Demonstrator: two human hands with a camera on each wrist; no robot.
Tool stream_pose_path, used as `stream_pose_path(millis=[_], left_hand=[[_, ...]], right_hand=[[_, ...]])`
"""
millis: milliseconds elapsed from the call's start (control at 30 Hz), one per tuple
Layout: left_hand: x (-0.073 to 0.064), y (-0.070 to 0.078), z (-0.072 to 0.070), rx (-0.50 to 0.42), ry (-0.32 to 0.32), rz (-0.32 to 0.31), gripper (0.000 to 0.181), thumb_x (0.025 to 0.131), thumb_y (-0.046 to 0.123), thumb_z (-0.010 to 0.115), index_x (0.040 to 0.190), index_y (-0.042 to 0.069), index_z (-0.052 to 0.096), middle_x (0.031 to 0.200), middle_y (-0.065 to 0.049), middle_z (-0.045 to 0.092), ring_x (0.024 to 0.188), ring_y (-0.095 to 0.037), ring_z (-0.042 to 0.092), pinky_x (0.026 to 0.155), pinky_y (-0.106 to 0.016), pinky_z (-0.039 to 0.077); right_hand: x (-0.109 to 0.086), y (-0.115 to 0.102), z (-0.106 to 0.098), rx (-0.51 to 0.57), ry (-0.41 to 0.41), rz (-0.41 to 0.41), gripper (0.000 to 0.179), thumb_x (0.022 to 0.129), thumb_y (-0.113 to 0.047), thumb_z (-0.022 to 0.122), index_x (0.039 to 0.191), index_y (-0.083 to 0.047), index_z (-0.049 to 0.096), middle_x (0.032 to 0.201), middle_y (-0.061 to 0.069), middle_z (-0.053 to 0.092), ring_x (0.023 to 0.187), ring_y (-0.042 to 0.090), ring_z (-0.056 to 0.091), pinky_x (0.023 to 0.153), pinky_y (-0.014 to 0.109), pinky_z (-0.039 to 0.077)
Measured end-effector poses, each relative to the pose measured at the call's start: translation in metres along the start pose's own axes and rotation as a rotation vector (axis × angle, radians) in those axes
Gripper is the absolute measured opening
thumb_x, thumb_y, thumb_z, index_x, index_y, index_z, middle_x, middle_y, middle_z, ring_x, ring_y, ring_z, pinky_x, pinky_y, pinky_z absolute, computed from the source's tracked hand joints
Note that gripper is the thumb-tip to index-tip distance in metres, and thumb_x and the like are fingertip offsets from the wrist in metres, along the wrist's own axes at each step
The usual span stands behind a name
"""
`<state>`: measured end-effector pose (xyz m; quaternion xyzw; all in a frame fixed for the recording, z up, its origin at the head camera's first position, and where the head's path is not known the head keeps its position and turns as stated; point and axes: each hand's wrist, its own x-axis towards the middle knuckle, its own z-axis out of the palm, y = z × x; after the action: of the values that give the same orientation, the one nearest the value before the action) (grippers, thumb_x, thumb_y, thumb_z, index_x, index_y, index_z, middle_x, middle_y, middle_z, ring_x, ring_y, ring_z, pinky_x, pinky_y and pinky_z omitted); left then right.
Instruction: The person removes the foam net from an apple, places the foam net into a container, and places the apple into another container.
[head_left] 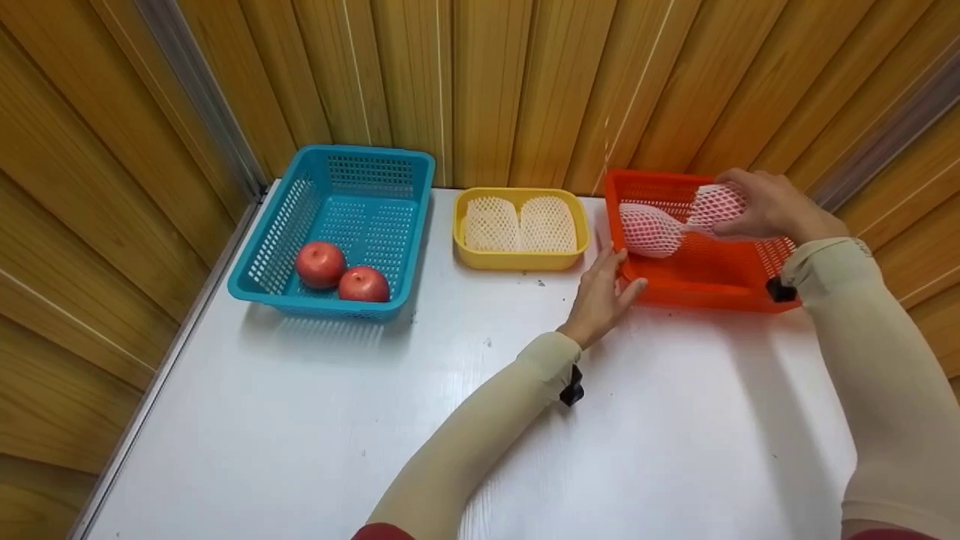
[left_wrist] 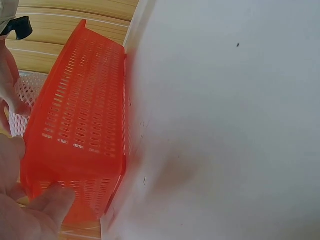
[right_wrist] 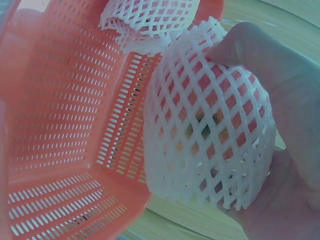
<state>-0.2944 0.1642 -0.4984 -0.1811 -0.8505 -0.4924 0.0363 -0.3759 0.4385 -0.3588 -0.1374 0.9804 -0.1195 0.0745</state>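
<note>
My right hand (head_left: 772,204) grips an apple in a white foam net (right_wrist: 205,120), raised at the right part of the red basket (head_left: 720,292). Thumb and fingers wrap the netted fruit from one side in the right wrist view. A second netted apple (head_left: 649,229) lies at the basket's left end, its net touching the held one's. At the basket's front left corner is my left hand (head_left: 598,296). It holds that corner, with the thumb by the front rim and the fingers (left_wrist: 55,200) against the left side wall.
A yellow tub (head_left: 521,260) with two white foam nets (head_left: 493,225) stands left of the red basket. Farther left, a blue basket (head_left: 247,291) contains two bare apples (head_left: 321,264). Wood-patterned walls (head_left: 491,90) enclose the white table (head_left: 300,435) behind and at both sides.
</note>
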Motion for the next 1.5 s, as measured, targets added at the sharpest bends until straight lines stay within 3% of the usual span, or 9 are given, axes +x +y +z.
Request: stream_pose_path(millis=[133, 300, 567, 667, 800, 933, 1167, 1300, 1500], left_hand=[[0.000, 0.000, -0.003, 0.003, -0.010, 0.025, 0.059, 0.102, 0.034, 0.064, 0.152, 0.006, 0.048, 0.165, -0.009, 0.034, 0.152, -0.019, 0.032, 0.119, -0.025, 0.028], [-0.001, -0.002, -0.007, -0.032, -0.035, 0.044, 0.059, 0.103, 0.031, 0.064, 0.153, 0.005, 0.046, 0.166, -0.011, 0.030, 0.150, -0.020, 0.036, 0.112, -0.021, 0.036], [-0.002, -0.008, -0.015, -0.071, -0.052, 0.072, 0.058, 0.103, 0.027, 0.062, 0.154, 0.007, 0.044, 0.166, -0.011, 0.031, 0.132, -0.020, 0.058, 0.102, -0.019, 0.047], [-0.002, -0.012, -0.019, -0.061, -0.047, 0.084, 0.059, 0.103, 0.027, 0.062, 0.155, 0.007, 0.042, 0.166, -0.011, 0.032, 0.128, -0.019, 0.061, 0.101, -0.019, 0.048], [-0.002, -0.017, -0.026, -0.036, -0.020, 0.119, 0.058, 0.103, 0.025, 0.063, 0.154, 0.006, 0.044, 0.164, -0.014, 0.034, 0.127, -0.023, 0.062, 0.102, -0.021, 0.048], [-0.004, -0.023, -0.033, 0.001, 0.004, 0.146, 0.058, 0.102, 0.028, 0.064, 0.153, 0.006, 0.046, 0.162, -0.016, 0.038, 0.131, -0.024, 0.058, 0.105, -0.022, 0.047], [-0.010, -0.032, -0.047, 0.038, 0.037, 0.132, 0.059, 0.100, 0.032, 0.068, 0.151, 0.011, 0.049, 0.160, -0.013, 0.041, 0.149, -0.022, 0.037, 0.121, -0.035, 0.029], [-0.013, -0.040, -0.054, 0.017, 0.053, 0.137, 0.058, 0.098, 0.033, 0.070, 0.149, 0.011, 0.051, 0.157, -0.012, 0.045, 0.148, -0.021, 0.039, 0.122, -0.035, 0.028], [-0.018, -0.048, -0.064, 0.012, 0.076, 0.162, 0.058, 0.097, 0.033, 0.073, 0.146, 0.012, 0.051, 0.150, -0.007, 0.052, 0.143, -0.015, 0.044, 0.120, -0.029, 0.030]], right_hand=[[-0.002, -0.001, 0.002, 0.003, 0.024, -0.013, 0.080, 0.087, -0.040, 0.082, 0.150, -0.010, 0.042, 0.128, 0.028, 0.055, 0.111, 0.048, 0.049, 0.088, 0.067, 0.047], [-0.007, -0.003, 0.003, -0.009, 0.056, -0.035, 0.077, 0.087, -0.038, 0.082, 0.148, -0.010, 0.044, 0.122, 0.025, 0.058, 0.103, 0.043, 0.053, 0.082, 0.061, 0.051], [-0.014, -0.006, 0.000, 0.020, 0.064, -0.020, 0.085, 0.086, -0.044, 0.082, 0.152, -0.009, 0.042, 0.140, 0.030, 0.051, 0.121, 0.053, 0.044, 0.095, 0.076, 0.040], [-0.018, -0.007, -0.001, 0.022, 0.083, -0.021, 0.084, 0.086, -0.044, 0.081, 0.151, -0.009, 0.042, 0.135, 0.028, 0.053, 0.116, 0.050, 0.045, 0.090, 0.072, 0.045], [-0.022, -0.008, 0.000, 0.006, 0.115, -0.049, 0.079, 0.087, -0.041, 0.081, 0.149, -0.009, 0.044, 0.131, 0.025, 0.055, 0.111, 0.047, 0.048, 0.087, 0.068, 0.048], [-0.025, -0.008, 0.002, 0.015, 0.118, -0.056, 0.080, 0.087, -0.043, 0.081, 0.149, -0.009, 0.044, 0.136, 0.027, 0.053, 0.119, 0.052, 0.045, 0.094, 0.075, 0.040], [-0.031, -0.008, 0.008, 0.051, 0.133, -0.068, 0.084, 0.086, -0.047, 0.081, 0.150, -0.009, 0.044, 0.138, 0.026, 0.052, 0.123, 0.051, 0.042, 0.097, 0.077, 0.037], [-0.033, -0.009, 0.012, 0.049, 0.146, -0.078, 0.083, 0.085, -0.045, 0.083, 0.149, -0.009, 0.045, 0.136, 0.025, 0.054, 0.124, 0.051, 0.042, 0.099, 0.078, 0.035], [-0.037, -0.008, 0.017, 0.047, 0.168, -0.092, 0.079, 0.084, -0.039, 0.085, 0.146, -0.008, 0.048, 0.131, 0.024, 0.057, 0.116, 0.047, 0.048, 0.094, 0.073, 0.043]])
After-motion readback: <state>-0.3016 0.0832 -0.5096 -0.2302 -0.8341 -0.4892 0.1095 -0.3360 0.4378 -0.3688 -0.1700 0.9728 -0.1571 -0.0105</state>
